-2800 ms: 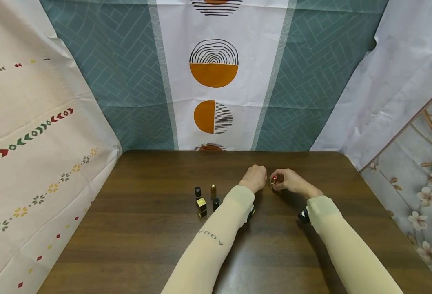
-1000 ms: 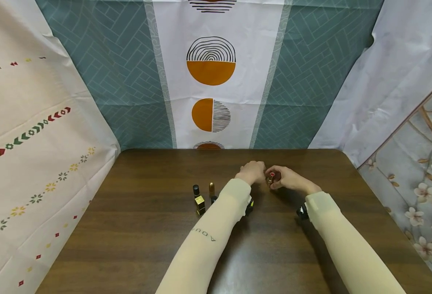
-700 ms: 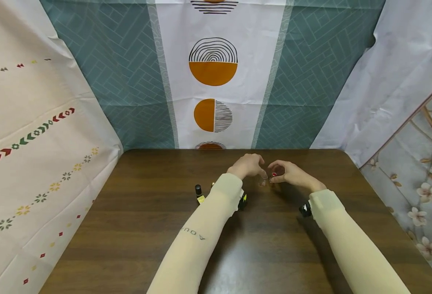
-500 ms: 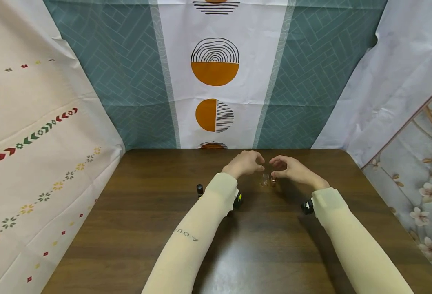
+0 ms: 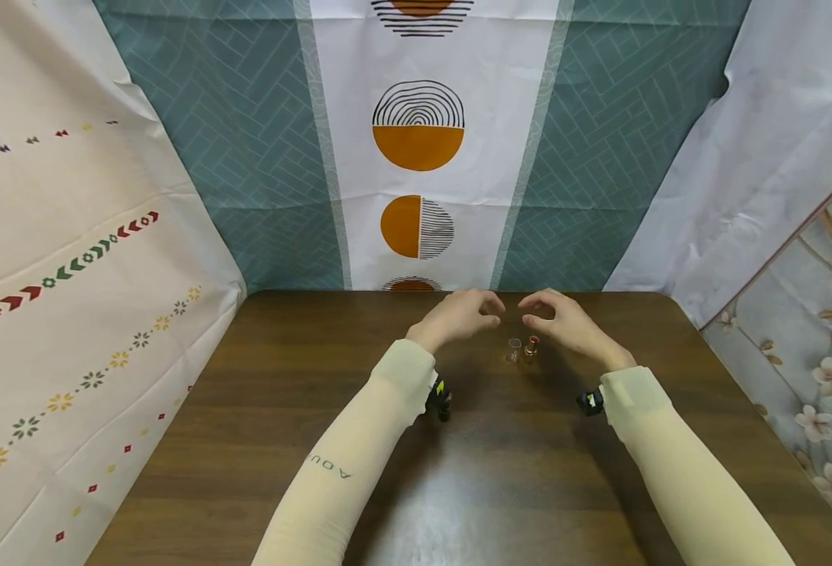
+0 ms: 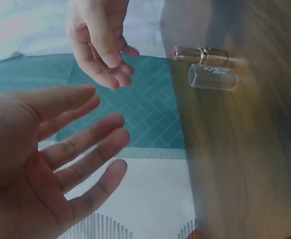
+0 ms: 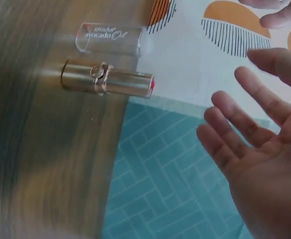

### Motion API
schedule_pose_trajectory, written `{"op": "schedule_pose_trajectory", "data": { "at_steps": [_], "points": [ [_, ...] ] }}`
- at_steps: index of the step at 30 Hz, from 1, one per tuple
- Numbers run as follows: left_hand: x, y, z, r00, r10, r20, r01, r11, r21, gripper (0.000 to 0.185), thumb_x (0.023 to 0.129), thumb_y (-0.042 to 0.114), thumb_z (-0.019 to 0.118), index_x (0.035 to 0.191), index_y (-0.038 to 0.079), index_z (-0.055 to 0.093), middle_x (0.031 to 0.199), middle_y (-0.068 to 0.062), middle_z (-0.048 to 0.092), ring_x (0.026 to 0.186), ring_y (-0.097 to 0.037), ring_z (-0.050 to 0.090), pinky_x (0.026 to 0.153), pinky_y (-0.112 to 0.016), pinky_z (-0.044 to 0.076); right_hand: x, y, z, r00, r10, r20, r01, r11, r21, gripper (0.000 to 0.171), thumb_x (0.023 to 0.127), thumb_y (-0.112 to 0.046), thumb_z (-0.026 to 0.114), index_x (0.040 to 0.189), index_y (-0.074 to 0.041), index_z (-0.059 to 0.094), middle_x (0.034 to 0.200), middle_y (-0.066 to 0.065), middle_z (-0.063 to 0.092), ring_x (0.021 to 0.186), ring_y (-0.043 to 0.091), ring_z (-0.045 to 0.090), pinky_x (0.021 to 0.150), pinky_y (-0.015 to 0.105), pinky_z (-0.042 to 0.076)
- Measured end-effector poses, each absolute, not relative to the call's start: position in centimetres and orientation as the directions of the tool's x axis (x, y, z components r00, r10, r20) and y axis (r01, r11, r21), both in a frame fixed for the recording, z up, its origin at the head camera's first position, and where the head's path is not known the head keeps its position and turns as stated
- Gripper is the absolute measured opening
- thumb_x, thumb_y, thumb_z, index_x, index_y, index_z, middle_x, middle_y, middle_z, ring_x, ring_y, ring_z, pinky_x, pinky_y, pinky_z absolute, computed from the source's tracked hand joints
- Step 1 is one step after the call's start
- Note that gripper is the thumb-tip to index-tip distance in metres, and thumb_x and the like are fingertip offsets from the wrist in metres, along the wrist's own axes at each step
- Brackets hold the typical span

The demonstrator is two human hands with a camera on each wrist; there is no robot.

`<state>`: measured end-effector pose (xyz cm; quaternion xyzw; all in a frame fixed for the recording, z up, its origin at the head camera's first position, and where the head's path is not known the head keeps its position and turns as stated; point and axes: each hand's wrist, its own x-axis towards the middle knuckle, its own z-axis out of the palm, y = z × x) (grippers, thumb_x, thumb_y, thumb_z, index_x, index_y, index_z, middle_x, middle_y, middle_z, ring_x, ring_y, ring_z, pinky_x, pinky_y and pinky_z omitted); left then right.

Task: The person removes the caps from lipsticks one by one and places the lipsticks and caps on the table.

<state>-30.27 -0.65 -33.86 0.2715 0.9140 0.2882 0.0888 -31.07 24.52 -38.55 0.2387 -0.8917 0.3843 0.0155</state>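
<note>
Two hands — left hand (image 5: 460, 317), right hand (image 5: 564, 322) — one open lipstick (image 5: 531, 347), one clear cap (image 5: 514, 350), one table (image 5: 302, 440)

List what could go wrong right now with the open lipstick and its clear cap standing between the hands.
1. The lipstick stands upright and uncapped, with the red tip exposed; a brush from the right hand hovering just above could tip it and smear the table.
2. The clear cap stands close beside it, apparently not touching, so knocking one would likely topple the other.
3. The left hand is also open nearby; the cap could roll if bumped.

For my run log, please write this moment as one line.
left hand: open, holds nothing | right hand: open, holds nothing | lipstick, clear cap: upright, side by side | table
</note>
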Motion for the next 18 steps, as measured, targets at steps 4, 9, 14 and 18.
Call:
{"op": "schedule_pose_trajectory", "data": {
  "at_steps": [4, 9, 14, 18],
  "points": [
    [-29.7, -1.5, -33.7, -0.815, 0.579, 0.030, 0.487, 0.656, 0.576, 0.025, 0.106, 0.023, 0.065, 0.129, 0.018, 0.071, 0.112, 0.003, 0.073, 0.099, -0.014, 0.067, 0.085, -0.031, 0.054, -30.6, 23.9, -38.1, -0.885, -0.398, 0.241, -0.445, 0.575, -0.686, 0.027, 0.104, -0.014, 0.066, 0.128, -0.002, 0.066, 0.124, 0.018, 0.064, 0.114, 0.035, 0.060, 0.101, 0.058, 0.047],
    [-29.0, -2.5, -33.5, -0.793, 0.607, 0.042, 0.512, 0.628, 0.586, 0.024, 0.105, 0.023, 0.065, 0.128, 0.018, 0.071, 0.111, 0.003, 0.074, 0.097, -0.012, 0.067, 0.085, -0.030, 0.055, -29.8, 23.0, -36.9, -0.894, -0.397, 0.208, -0.398, 0.490, -0.775, 0.032, 0.107, -0.023, 0.062, 0.134, -0.005, 0.065, 0.135, 0.017, 0.063, 0.119, 0.031, 0.061, 0.100, 0.047, 0.048],
    [-28.4, -3.2, -33.5, -0.778, 0.626, 0.044, 0.527, 0.614, 0.587, 0.025, 0.105, 0.022, 0.065, 0.130, 0.016, 0.070, 0.111, 0.002, 0.074, 0.097, -0.012, 0.067, 0.087, -0.031, 0.054, -29.3, 22.3, -36.2, -0.885, -0.435, 0.163, -0.370, 0.449, -0.813, 0.034, 0.107, -0.026, 0.062, 0.136, -0.006, 0.064, 0.134, 0.017, 0.063, 0.111, 0.032, 0.062, 0.087, 0.038, 0.055],
    [-28.2, -3.9, -33.9, -0.770, 0.636, 0.040, 0.533, 0.608, 0.588, 0.026, 0.105, 0.020, 0.065, 0.130, 0.016, 0.069, 0.110, 0.002, 0.074, 0.099, -0.013, 0.068, 0.088, -0.031, 0.054, -29.2, 21.7, -36.4, -0.871, -0.466, 0.157, -0.373, 0.417, -0.829, 0.032, 0.107, -0.022, 0.062, 0.133, -0.004, 0.065, 0.124, 0.020, 0.067, 0.102, 0.037, 0.065, 0.078, 0.038, 0.058]
  ]
}}
